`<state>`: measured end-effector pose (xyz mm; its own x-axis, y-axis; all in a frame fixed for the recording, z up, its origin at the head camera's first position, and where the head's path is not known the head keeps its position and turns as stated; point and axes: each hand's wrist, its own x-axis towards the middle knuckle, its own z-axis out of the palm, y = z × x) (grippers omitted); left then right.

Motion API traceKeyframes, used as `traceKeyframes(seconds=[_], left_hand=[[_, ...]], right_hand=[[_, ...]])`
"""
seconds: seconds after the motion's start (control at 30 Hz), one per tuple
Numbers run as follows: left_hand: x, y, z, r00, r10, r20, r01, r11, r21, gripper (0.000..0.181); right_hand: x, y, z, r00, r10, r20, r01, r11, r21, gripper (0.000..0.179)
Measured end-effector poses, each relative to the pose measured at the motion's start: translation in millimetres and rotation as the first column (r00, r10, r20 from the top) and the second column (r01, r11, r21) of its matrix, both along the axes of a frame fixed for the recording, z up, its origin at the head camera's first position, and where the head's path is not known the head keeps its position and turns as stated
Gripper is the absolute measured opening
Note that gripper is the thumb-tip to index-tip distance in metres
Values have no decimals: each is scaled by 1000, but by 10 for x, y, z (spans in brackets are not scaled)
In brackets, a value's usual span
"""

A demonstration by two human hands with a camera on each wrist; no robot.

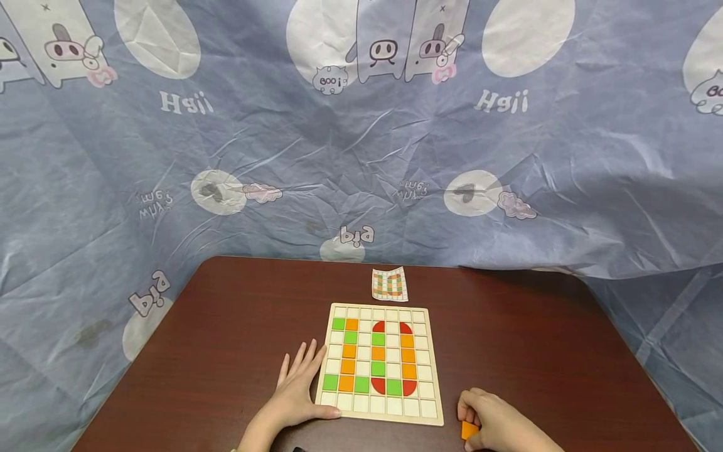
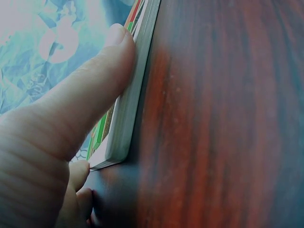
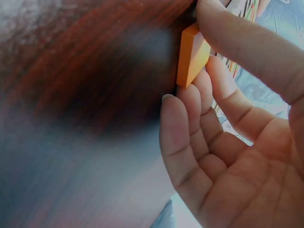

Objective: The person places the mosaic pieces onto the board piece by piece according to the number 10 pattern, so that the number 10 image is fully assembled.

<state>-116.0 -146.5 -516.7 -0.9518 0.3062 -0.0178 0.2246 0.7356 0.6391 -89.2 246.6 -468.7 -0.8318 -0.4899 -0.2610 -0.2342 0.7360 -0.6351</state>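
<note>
A pale wooden grid board [image 1: 364, 339] lies on the table, with green, orange and red pieces set in some of its cells. My left hand [image 1: 296, 392] is at its front left corner, fingers spread along the left side. The thumb [image 2: 118, 52] lies along the board's front edge in the left wrist view. To the right of the board, my right hand [image 1: 494, 420] holds an orange square tile [image 3: 192, 54] between thumb and fingers. The tile is low at the tabletop, its thick side facing the right wrist camera.
Behind the board lies a small paper card [image 1: 390, 285] printed with a coloured grid pattern. The dark red-brown wooden table [image 1: 260, 301] backs onto a blue-grey cloth [image 1: 316, 157] with cartoon prints. A small black object [image 1: 299, 449] shows at the bottom edge of the head view.
</note>
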Motion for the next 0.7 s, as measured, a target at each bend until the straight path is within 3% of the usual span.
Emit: traceKeyframes(seconds=[0.27,0.7], left_hand=[[-3,3,5,1000,4,13,-4,1000,7,127],[3,5,7,1000,6,19,-6,1000,4,127]], right_hand=[[16,-10,-3,1000,-25,-9,26,1000,9,40],[12,53,57,997,-10,76,20,992,-125,25]])
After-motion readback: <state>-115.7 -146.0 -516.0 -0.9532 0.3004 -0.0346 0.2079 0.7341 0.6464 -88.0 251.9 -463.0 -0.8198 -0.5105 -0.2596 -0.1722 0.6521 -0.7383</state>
